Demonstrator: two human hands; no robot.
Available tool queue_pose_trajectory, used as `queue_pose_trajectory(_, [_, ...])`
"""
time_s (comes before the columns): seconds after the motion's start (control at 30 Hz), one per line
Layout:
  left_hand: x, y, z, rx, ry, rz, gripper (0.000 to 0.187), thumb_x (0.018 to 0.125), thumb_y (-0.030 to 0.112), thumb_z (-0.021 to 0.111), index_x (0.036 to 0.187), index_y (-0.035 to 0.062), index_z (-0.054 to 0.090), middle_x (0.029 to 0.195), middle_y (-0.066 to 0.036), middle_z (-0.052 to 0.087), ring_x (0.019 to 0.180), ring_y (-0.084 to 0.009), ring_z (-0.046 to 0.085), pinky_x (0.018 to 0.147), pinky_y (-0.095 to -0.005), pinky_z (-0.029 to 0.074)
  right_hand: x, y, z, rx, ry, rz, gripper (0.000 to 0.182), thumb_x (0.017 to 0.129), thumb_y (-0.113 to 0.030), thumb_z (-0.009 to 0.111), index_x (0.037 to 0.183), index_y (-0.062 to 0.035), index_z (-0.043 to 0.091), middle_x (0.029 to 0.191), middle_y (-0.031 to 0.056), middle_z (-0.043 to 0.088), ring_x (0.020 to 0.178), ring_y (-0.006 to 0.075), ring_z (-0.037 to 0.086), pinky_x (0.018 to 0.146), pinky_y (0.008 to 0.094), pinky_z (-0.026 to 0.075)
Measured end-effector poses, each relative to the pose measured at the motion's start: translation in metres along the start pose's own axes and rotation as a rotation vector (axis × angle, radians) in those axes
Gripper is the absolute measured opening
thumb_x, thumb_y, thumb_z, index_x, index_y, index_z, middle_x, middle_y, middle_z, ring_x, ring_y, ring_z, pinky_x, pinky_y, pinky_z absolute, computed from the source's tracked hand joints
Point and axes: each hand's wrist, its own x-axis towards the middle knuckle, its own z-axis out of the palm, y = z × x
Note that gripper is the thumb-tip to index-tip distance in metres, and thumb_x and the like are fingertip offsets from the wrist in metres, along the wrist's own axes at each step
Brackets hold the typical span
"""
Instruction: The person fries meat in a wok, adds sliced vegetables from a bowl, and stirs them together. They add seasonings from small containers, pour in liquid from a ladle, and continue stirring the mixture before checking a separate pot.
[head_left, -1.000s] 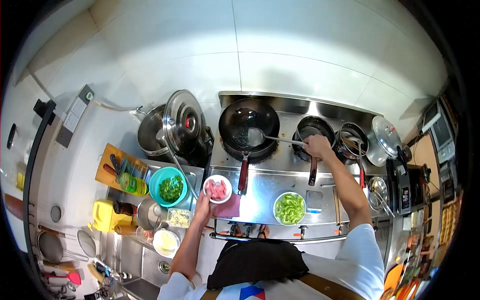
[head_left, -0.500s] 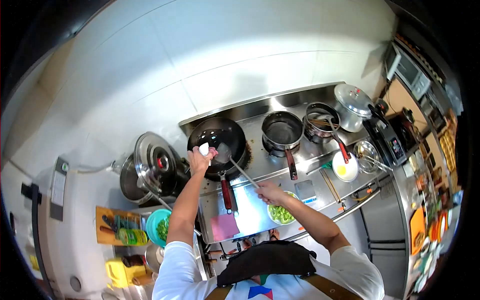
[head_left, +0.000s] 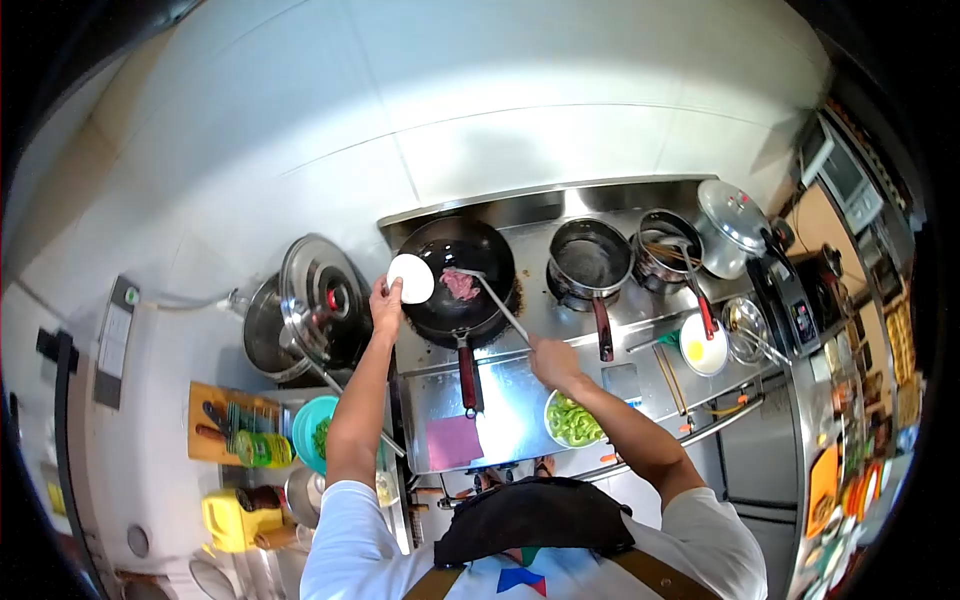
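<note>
Slanting far-left from the right hand (head_left: 556, 363), closed round its handle, the long utensil (head_left: 507, 315) reaches the meat (head_left: 460, 285) in the wok (head_left: 430, 245). Left hand (head_left: 386, 308), nearer, pinches the white bowl (head_left: 411, 278), left of the meat.

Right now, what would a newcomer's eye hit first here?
The pink meat in the black wok, with the right hand's metal spatula reaching it. Next, the white bowl, tipped in the left hand at the wok's left side. Then the sliced green vegetable, bright at the steel counter's front edge.
</note>
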Motion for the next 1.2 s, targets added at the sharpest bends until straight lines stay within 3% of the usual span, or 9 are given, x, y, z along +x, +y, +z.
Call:
queue_pose_trajectory(0.03, [-0.004, -0.011, -0.011, -0.305, -0.04, -0.105, 0.054, 0.082, 0.034, 0.067, 0.121, 0.0008, 0.051, 0.101, -0.009, 0.058, 0.089, -0.0186, 0.053, 0.082, -0.0316, 0.043, 0.005, -0.003, -0.003, -0.063, -0.028, 0.011, 0.032, 0.083, -0.014, 0.049, 0.113, -0.0067, 0.055, 0.085, 0.0258, 0.063, 0.081, 0.04, 0.062, 0.072, 0.0488, 0.049])
queue_pose_trajectory(0.17, [-0.046, -0.004, -0.048, -0.627, -0.047, -0.156, 0.041, 0.09, 0.028, 0.058, 0.121, 0.003, 0.051, 0.109, -0.005, 0.058, 0.097, -0.0141, 0.055, 0.085, -0.0298, 0.045, 0.034, -0.012, 0.021, -0.222, -0.107, -0.015, 0.04, 0.079, -0.008, 0.049, 0.119, -0.0078, 0.052, 0.085, 0.023, 0.064, 0.083, 0.0398, 0.062, 0.073, 0.0485, 0.049])
queue_pose_trajectory(0.5, [-0.193, -0.086, -0.095, -0.561, 0.187, -0.281, 0.035, 0.094, 0.028, 0.048, 0.116, 0.0011, 0.051, 0.103, -0.008, 0.061, 0.092, -0.0173, 0.06, 0.076, -0.031, 0.049, 0.021, -0.002, -0.006, -0.367, -0.182, -0.15, 0.04, 0.078, -0.006, 0.049, 0.118, -0.0055, 0.052, 0.084, 0.022, 0.064, 0.08, 0.039, 0.062, 0.072, 0.0468, 0.049])
queue_pose_trajectory(0.57, [-0.23, -0.097, -0.08, -0.647, 0.187, -0.374, 0.032, 0.093, 0.028, 0.05, 0.11, 0.0015, 0.053, 0.098, -0.008, 0.063, 0.081, -0.0168, 0.063, 0.065, -0.0277, 0.052, 0.032, -0.002, -0.001, -0.363, -0.157, -0.026, 0.037, 0.087, -0.013, 0.041, 0.122, -0.0074, 0.05, 0.094, 0.02, 0.065, 0.087, 0.0375, 0.063, 0.075, 0.0472, 0.049])
queue_pose_trajectory(0.7, [-0.292, -0.149, -0.043, -0.589, 0.102, -0.566, 0.036, 0.092, 0.029, 0.051, 0.113, 0.0001, 0.051, 0.096, -0.011, 0.061, 0.08, -0.0189, 0.063, 0.056, -0.0269, 0.054, 0.015, -0.007, -0.029, -0.372, -0.183, -0.198, 0.033, 0.084, -0.009, 0.043, 0.115, -0.0061, 0.056, 0.092, 0.0217, 0.064, 0.087, 0.0377, 0.062, 0.074, 0.0472, 0.049])
queue_pose_trajectory(0.77, [-0.314, -0.133, -0.021, -0.651, 0.14, -0.504, 0.034, 0.091, 0.026, 0.051, 0.112, -0.0006, 0.051, 0.098, -0.011, 0.06, 0.081, -0.0184, 0.062, 0.057, -0.0267, 0.053, 0.005, -0.025, -0.045, -0.409, -0.181, -0.172, 0.032, 0.082, -0.007, 0.046, 0.112, -0.0053, 0.057, 0.092, 0.023, 0.064, 0.088, 0.0374, 0.062, 0.074, 0.0471, 0.049])
queue_pose_trajectory(0.97, [-0.339, -0.133, 0.035, -0.636, -0.263, -0.766, 0.029, 0.087, 0.015, 0.053, 0.112, -0.0015, 0.052, 0.102, -0.009, 0.057, 0.091, -0.0175, 0.058, 0.072, -0.0277, 0.052, 0.044, -0.015, 0.01, -0.321, -0.037, -0.005, 0.034, 0.079, -0.012, 0.053, 0.112, -0.0043, 0.055, 0.089, 0.0264, 0.063, 0.086, 0.04, 0.062, 0.076, 0.048, 0.049])
queue_pose_trajectory(1.07, [-0.338, -0.142, 0.051, -0.398, -0.365, -0.631, 0.042, 0.086, 0.021, 0.051, 0.125, 0.0063, 0.049, 0.112, -0.009, 0.055, 0.098, -0.0201, 0.057, 0.077, -0.0325, 0.054, 0.052, -0.008, 0.021, -0.37, -0.171, -0.201, 0.03, 0.079, -0.011, 0.054, 0.107, -0.002, 0.057, 0.081, 0.0267, 0.062, 0.084, 0.0413, 0.061, 0.076, 0.047, 0.048])
queue_pose_trajectory(1.2, [-0.338, -0.169, 0.071, -0.711, -0.217, -0.819, 0.044, 0.086, 0.02, 0.052, 0.128, 0.0074, 0.048, 0.116, -0.007, 0.054, 0.098, -0.0202, 0.057, 0.076, -0.0322, 0.051, 0.02, -0.028, -0.052, -0.431, -0.228, -0.209, 0.029, 0.078, -0.012, 0.056, 0.105, -0.0005, 0.058, 0.085, 0.0256, 0.063, 0.085, 0.0407, 0.061, 0.077, 0.048, 0.048])
